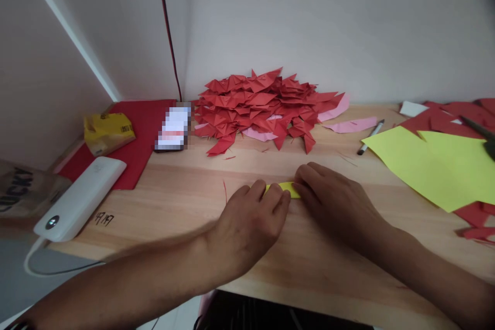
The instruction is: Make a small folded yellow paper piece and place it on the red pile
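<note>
Pale wood-grain tabletop (174, 175), grey wall (332, 26) behind. Near the tabletop's middle I log one small folded strip of bright yellow paper (288, 187), held at its ends by the left hand (253, 221) and right hand (334, 198), both curled nearly closed. Beyond: heap of pointed, folded red papers (259, 100). Rightward: large angular yellow paper sheet (436, 167).

Bare hands (253, 221) and forearms (166, 268); at the left forearm, a dark, unclear edge (18, 326)
</note>
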A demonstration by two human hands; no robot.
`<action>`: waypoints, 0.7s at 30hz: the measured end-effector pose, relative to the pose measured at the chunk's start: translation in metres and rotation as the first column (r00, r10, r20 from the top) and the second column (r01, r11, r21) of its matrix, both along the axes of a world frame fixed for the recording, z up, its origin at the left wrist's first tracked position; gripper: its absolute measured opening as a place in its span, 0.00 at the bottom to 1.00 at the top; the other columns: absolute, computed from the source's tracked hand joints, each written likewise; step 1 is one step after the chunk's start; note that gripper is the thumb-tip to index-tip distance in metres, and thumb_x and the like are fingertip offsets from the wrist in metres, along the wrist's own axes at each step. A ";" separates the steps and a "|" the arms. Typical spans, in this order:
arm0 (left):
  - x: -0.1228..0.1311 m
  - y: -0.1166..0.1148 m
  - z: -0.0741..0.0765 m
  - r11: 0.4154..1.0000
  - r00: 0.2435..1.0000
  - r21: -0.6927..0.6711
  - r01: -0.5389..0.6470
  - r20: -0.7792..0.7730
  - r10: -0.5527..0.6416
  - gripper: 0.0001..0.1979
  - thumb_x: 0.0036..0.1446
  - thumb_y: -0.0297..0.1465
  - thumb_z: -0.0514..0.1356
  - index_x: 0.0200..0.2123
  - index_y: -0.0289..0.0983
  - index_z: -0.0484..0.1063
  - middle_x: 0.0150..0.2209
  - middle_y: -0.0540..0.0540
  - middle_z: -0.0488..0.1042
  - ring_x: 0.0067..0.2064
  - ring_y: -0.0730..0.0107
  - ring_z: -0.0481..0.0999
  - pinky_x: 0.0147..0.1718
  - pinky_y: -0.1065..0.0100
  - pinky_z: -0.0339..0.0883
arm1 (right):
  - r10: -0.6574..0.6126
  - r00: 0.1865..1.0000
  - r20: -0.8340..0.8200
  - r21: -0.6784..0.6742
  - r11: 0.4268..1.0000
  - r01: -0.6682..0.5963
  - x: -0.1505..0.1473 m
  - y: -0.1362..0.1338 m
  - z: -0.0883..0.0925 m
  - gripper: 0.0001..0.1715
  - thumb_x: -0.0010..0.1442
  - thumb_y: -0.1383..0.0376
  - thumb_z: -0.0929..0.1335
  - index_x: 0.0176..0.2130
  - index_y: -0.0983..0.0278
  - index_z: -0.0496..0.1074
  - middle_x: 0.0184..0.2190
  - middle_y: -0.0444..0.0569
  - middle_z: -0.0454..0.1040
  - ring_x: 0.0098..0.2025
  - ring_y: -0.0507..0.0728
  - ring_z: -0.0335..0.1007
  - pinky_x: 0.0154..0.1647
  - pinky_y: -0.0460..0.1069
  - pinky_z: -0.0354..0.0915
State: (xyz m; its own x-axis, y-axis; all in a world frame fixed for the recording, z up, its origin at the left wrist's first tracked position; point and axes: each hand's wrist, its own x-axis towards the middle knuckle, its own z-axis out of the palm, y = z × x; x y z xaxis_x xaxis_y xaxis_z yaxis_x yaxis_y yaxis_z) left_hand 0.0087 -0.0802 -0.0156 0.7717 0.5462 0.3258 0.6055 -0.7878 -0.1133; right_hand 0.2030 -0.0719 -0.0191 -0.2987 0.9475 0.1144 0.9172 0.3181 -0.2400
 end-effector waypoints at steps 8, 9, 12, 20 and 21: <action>0.001 -0.002 0.001 1.000 1.000 -0.011 -0.009 -0.009 0.009 0.13 0.62 0.22 0.51 0.48 0.31 0.70 0.38 0.42 0.73 0.36 0.64 0.70 0.30 0.64 0.70 | 0.019 0.999 0.042 0.045 0.999 -0.020 -0.002 -0.001 0.000 0.10 0.64 0.67 0.60 0.29 0.62 0.60 0.29 0.46 0.69 0.29 0.54 0.64 0.29 0.48 0.53; 0.002 -0.002 0.001 1.000 1.000 -0.013 -0.010 -0.015 0.010 0.13 0.62 0.22 0.51 0.48 0.32 0.70 0.38 0.42 0.72 0.36 0.64 0.69 0.29 0.64 0.69 | 0.023 0.999 0.047 0.047 0.999 -0.025 -0.002 -0.002 0.000 0.10 0.64 0.67 0.60 0.29 0.62 0.60 0.29 0.46 0.69 0.29 0.54 0.64 0.29 0.48 0.53; 0.003 -0.004 0.001 1.000 0.999 -0.023 -0.016 -0.051 0.015 0.13 0.61 0.22 0.52 0.48 0.32 0.70 0.38 0.43 0.73 0.36 0.64 0.69 0.29 0.64 0.69 | 0.028 0.997 0.069 0.042 0.999 -0.031 -0.002 -0.002 0.002 0.09 0.63 0.67 0.60 0.30 0.62 0.61 0.29 0.47 0.68 0.29 0.55 0.64 0.30 0.49 0.53; 0.003 -0.004 -0.001 0.999 0.997 0.035 -0.007 -0.078 0.010 0.12 0.61 0.23 0.54 0.48 0.32 0.70 0.48 0.42 0.72 0.40 0.63 0.69 0.32 0.63 0.66 | 0.018 0.997 0.076 0.011 1.000 -0.019 -0.004 -0.002 0.003 0.09 0.64 0.67 0.60 0.30 0.62 0.61 0.29 0.46 0.68 0.30 0.55 0.64 0.30 0.49 0.53; 0.003 -0.004 -0.002 0.999 0.997 0.038 -0.004 -0.072 0.007 0.12 0.61 0.23 0.54 0.48 0.32 0.70 0.48 0.42 0.72 0.40 0.63 0.69 0.32 0.62 0.66 | 0.021 0.997 0.068 0.018 1.000 -0.022 -0.004 -0.002 0.003 0.09 0.64 0.67 0.60 0.30 0.62 0.61 0.29 0.46 0.68 0.30 0.55 0.63 0.30 0.49 0.53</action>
State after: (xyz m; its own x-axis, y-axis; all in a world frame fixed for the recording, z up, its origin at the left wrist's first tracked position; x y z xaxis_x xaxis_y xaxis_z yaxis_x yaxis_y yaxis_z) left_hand 0.0115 -0.0842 -0.0175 0.7912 0.5385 0.2900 0.5987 -0.7789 -0.1868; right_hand 0.1993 -0.0739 -0.0162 -0.3267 0.9386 0.1111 0.9240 0.3419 -0.1713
